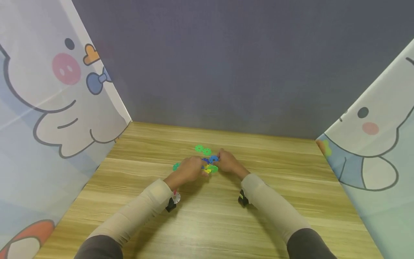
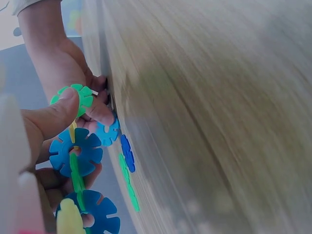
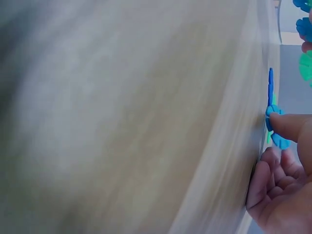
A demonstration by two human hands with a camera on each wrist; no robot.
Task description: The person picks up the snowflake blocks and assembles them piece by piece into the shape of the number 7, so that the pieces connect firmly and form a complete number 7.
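My left hand [image 1: 191,168] grips a chain of slotted plastic snowflake discs. In the left wrist view the chain shows a green disc [image 2: 86,101] under the thumb, blue discs [image 2: 59,155] and a green disc seen edge-on [image 2: 76,178]. Its lower end runs past a yellow disc [image 2: 69,222]. My right hand [image 1: 228,160] pinches a light blue disc [image 3: 271,122] low at the tabletop, thumb against it and the other fingers curled. A dark blue disc [image 2: 127,153] lies flat beside that one.
Two green discs [image 1: 207,151] lie on the wooden table [image 1: 207,223] beyond the hands. A white disc [image 1: 176,198] shows by the left wrist, near a black wrist camera [image 1: 170,205]. A grey panel [image 1: 207,72] stands behind, with cartoon-printed panels [image 1: 29,118] at both sides.
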